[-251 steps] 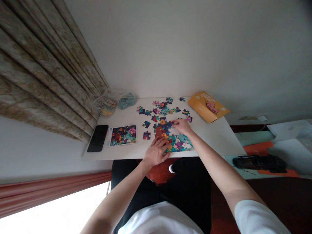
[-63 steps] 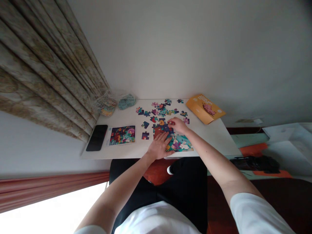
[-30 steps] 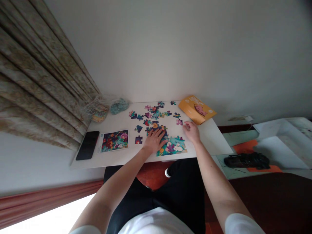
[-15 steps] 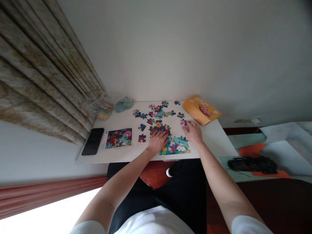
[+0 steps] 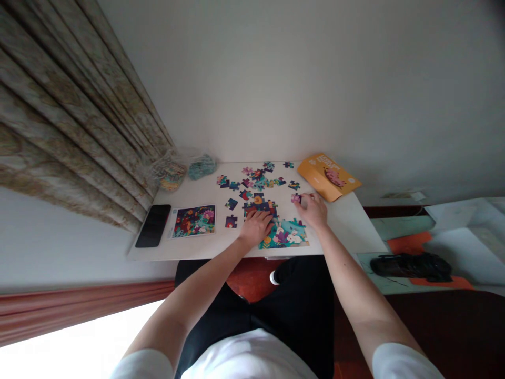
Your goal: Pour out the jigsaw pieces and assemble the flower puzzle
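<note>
My left hand (image 5: 256, 227) lies flat with its fingers spread over the joined part of a jigsaw puzzle (image 5: 284, 234), covering some of it. White rabbits and teal shapes show on the joined part to the right of that hand. My right hand (image 5: 313, 209) has its thumb and fingers closed on a pink and purple puzzle piece (image 5: 295, 198), above and right of the joined part. Loose puzzle pieces (image 5: 258, 181) lie scattered beyond my hands. A single dark piece (image 5: 231, 221) with a red figure lies left of my left hand.
A picture card (image 5: 194, 220) and a black phone (image 5: 153, 225) lie on the left of the white table (image 5: 343, 231). Plastic bags (image 5: 171, 173) of pieces stand at the back left. A yellow packet (image 5: 329, 177) rests at the back right. Beyond the right edge is a black camera (image 5: 410, 267).
The whole view has shifted slightly. Both hands stay nearly where they were, the right one still pinching the pink and purple puzzle piece.
</note>
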The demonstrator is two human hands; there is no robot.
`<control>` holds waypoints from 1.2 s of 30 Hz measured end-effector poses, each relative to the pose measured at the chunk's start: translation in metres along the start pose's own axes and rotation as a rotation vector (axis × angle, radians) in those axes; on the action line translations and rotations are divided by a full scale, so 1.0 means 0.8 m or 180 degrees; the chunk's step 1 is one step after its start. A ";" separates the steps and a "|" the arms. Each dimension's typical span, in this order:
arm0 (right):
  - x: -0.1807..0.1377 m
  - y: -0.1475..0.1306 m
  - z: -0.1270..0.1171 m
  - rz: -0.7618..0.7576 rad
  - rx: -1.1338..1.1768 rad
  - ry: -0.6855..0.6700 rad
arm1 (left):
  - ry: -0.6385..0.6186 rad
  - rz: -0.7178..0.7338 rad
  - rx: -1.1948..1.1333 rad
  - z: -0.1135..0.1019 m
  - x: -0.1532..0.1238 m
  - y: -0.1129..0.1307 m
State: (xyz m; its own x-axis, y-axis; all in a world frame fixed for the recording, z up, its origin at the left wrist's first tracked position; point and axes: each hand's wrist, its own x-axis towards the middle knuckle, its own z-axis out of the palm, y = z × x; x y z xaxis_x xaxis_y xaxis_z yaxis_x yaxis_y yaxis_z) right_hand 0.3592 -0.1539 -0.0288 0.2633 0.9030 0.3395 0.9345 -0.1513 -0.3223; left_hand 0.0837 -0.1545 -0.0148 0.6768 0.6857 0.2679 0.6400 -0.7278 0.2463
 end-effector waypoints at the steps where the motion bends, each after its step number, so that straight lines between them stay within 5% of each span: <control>1: -0.001 0.003 0.000 -0.0010 0.0084 0.0007 | 0.0014 -0.0011 -0.0012 0.001 -0.001 0.000; 25: -0.002 0.023 0.006 0.0456 0.1662 -0.0040 | 0.0324 0.0233 -0.0191 -0.014 -0.019 0.007; 36: -0.002 0.024 0.007 0.0203 0.1272 -0.0010 | 0.0287 -0.0020 -0.0090 -0.007 -0.021 0.013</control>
State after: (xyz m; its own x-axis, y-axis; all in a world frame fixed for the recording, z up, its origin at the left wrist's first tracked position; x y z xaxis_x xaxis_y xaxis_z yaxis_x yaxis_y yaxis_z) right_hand 0.3753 -0.1557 -0.0405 0.3164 0.8982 0.3051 0.7493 -0.0393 -0.6611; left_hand 0.0766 -0.1737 -0.0113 0.6365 0.6879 0.3487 0.6327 -0.7243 0.2739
